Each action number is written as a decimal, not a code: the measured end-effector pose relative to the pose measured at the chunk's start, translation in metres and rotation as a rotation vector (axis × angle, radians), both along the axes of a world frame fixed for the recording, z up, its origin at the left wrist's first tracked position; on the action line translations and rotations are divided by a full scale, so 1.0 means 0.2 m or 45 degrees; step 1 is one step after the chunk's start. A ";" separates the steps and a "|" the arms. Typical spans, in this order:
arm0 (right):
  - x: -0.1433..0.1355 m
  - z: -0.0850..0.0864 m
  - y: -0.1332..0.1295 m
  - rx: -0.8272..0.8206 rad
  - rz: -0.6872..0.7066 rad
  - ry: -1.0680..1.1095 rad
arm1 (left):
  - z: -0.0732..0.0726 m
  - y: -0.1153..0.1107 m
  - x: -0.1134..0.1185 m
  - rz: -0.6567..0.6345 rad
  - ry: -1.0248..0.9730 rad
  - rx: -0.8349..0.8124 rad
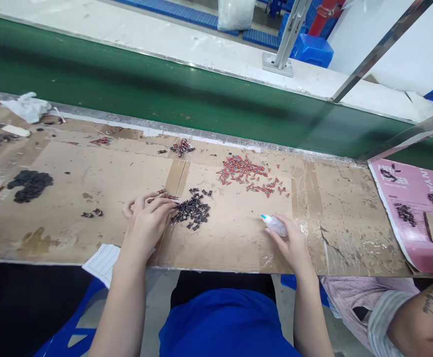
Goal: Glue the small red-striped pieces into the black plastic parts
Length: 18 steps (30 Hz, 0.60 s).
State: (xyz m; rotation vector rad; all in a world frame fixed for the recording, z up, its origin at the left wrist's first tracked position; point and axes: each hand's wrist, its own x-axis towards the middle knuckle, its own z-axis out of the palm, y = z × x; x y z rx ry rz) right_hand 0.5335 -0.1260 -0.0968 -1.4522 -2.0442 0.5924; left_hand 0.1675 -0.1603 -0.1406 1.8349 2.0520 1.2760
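Note:
My right hand [289, 243] is wrapped round a small translucent squeeze bottle [276, 226] with a blue tip, which points to the left above the cardboard. At the left edge of a heap of small black parts [192, 210], my left hand [147, 213] has its fingers bent together, the fingertips touching the heap. Whatever lies between those fingertips is too small to make out. Just behind the left fingers lie a few thin red and dark pieces [165, 194], partly covered by the hand. Beyond the bottle is a spread of small red pieces with metallic parts [241, 168].
Cardboard [224, 243] covers the bench, with a green conveyor belt [164, 94] behind it. A round black heap [30, 185] and a white cloth [28, 106] lie left. At right, a co-worker's arm [420, 312] rests near a pink sheet [405, 198]. A metal post [287, 39] stands behind.

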 end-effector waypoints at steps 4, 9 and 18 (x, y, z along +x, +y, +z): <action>0.00 0.03 -0.03 -0.117 -0.148 0.194 | 0.05 0.01 0.01 0.063 0.123 0.079; -0.06 0.03 -0.05 -0.265 -0.306 0.566 | 0.15 -0.02 0.19 0.092 0.040 0.121; -0.23 0.00 -0.03 -0.510 -0.586 1.458 | 0.06 -0.08 0.77 -0.277 0.025 -0.099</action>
